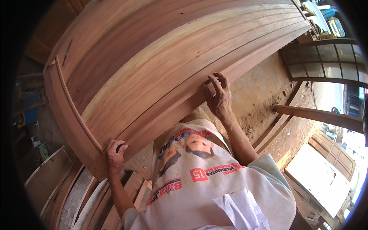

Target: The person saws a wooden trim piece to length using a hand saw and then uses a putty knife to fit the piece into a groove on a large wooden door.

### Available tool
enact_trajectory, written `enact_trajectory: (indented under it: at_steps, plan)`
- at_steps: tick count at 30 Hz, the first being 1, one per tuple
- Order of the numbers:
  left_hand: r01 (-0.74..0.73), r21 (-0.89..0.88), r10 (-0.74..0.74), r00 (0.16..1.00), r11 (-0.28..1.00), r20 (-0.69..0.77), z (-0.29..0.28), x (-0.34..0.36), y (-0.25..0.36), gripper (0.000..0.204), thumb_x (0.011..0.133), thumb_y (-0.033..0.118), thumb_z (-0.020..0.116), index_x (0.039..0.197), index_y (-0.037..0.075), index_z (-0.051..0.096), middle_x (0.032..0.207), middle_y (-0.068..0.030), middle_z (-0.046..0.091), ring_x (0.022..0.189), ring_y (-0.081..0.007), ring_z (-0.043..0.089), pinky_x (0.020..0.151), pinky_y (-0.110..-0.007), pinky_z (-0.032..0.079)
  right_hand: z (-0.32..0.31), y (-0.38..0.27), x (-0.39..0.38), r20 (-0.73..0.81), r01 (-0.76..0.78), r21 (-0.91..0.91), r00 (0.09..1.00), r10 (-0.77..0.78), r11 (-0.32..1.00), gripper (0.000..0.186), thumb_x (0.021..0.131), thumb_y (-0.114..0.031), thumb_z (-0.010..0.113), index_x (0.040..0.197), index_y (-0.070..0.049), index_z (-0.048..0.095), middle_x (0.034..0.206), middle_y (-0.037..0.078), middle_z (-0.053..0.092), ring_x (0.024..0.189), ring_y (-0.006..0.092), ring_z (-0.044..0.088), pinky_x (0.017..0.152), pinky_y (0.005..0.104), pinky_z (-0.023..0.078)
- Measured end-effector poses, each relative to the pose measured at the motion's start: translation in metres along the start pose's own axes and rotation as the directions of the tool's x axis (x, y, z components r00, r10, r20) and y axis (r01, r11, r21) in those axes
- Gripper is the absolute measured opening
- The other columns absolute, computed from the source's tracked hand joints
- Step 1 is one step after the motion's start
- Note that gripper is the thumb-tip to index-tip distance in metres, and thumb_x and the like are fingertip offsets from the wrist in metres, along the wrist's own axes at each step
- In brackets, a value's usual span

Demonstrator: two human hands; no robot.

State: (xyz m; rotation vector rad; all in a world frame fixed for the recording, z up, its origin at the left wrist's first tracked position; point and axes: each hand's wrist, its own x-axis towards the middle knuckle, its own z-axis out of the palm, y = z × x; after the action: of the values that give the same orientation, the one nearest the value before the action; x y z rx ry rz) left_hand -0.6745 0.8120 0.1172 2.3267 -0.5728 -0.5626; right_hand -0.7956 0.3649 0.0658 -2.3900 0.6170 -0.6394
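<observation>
left hand [116, 153] and right hand [219, 97] curl at the broad reddish-brown wooden panel [180, 61]'s edge; cannot tell if fingers grip.

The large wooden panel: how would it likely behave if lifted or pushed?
The wooden panel would probably stay stiff, given the thick edge rail along its near side. It is likely heavy and awkward, as it stretches far past the left hand and right hand. Being broad and flat, it seems unlikely to roll.
</observation>
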Motion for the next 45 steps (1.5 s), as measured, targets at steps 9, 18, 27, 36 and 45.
enact_trajectory:
  at_steps: [9,18,27,36,45]
  plan:
    - [0.321,-0.212,-0.283,0.940,0.923,0.189,-0.010,-0.012,-0.005,0.033,0.103,0.026,0.072,0.102,-0.007,0.074,0.079,-0.0071,0.068,0.073,-0.0145,0.064,0.069,-0.031,0.053,-0.024,0.011,0.026,0.140,0.190,-0.087,0.974,-0.177,0.978,0.055,0.085,-0.041,0.086,0.124,-0.006,0.070,0.125,0.014,0.066,0.113,0.0352,0.063,0.097,0.0454,0.054]
    - [0.305,-0.186,-0.272,0.945,0.934,0.183,0.006,-0.006,-0.030,0.031,0.094,0.024,0.081,0.097,-0.005,0.072,0.072,-0.0038,0.065,0.068,-0.0136,0.060,0.063,-0.032,0.050,-0.011,0.029,0.005,0.134,0.137,-0.079,0.983,-0.126,0.987,0.054,0.082,-0.043,0.086,0.116,-0.004,0.070,0.126,0.016,0.064,0.116,0.0354,0.061,0.099,0.0455,0.053]
    - [0.215,-0.037,-0.197,0.941,0.976,0.275,0.002,0.000,-0.028,0.039,0.100,0.041,0.076,0.104,0.002,0.077,0.083,-0.0083,0.070,0.078,-0.0192,0.061,0.073,-0.037,0.053,-0.003,-0.004,-0.010,0.079,-0.032,-0.137,0.996,0.043,0.990,0.053,0.086,-0.034,0.082,0.124,-0.001,0.065,0.143,0.022,0.057,0.131,0.0390,0.056,0.108,0.0474,0.049]
    - [0.179,0.185,-0.223,0.941,0.966,0.256,0.002,-0.010,0.024,0.051,0.097,0.052,0.075,0.110,0.003,0.077,0.106,-0.0188,0.078,0.099,-0.0361,0.071,0.088,-0.046,0.055,0.006,-0.054,-0.059,-0.049,-0.125,-0.071,0.991,0.121,0.990,0.052,0.090,-0.025,0.079,0.131,0.001,0.060,0.148,0.026,0.051,0.132,0.0441,0.055,0.109,0.0502,0.049]
    - [-0.025,-0.038,0.019,0.991,0.999,-0.135,0.043,-0.016,-0.034,0.032,0.081,0.011,0.091,0.095,0.000,0.064,0.086,-0.0086,0.058,0.079,-0.0242,0.056,0.072,-0.038,0.048,0.006,-0.074,-0.087,-0.006,-0.215,-0.017,0.977,0.215,0.976,0.056,0.093,-0.025,0.079,0.141,-0.003,0.059,0.150,0.029,0.052,0.133,0.0469,0.057,0.109,0.0503,0.051]
